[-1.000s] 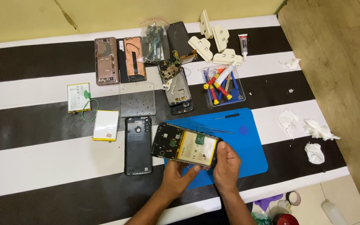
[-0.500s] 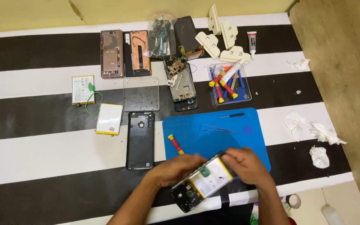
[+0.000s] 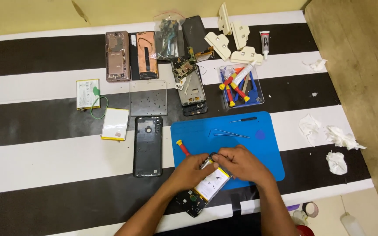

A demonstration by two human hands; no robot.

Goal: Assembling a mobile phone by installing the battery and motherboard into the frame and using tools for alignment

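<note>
An opened phone [image 3: 204,191] with a yellow-edged battery showing lies tilted at the near edge of the blue work mat [image 3: 259,148]. My left hand [image 3: 191,170] grips its upper left side. My right hand [image 3: 241,164] pinches at its top end beside the left. A red screwdriver with a yellow cap [image 3: 182,147] lies on the mat just left of my hands. Thin tweezers [image 3: 229,133] and a small black screwdriver [image 3: 243,119] rest farther back on the mat. A black phone back cover [image 3: 148,145] lies left of the mat.
Two loose batteries [image 3: 115,124] [image 3: 87,93] lie at left. A clear plate [image 3: 148,98], phone frames [image 3: 191,87], copper-coloured phone parts [image 3: 131,55], a tray of tools [image 3: 240,85], cream clamps [image 3: 235,37] and a glue tube [image 3: 264,42] sit behind. Crumpled tissues [image 3: 335,142] lie at right.
The phone was lifted off the mat's left part and brought toward me, turned diagonal. Both hands came onto its top end. The red screwdriver became visible on the mat.
</note>
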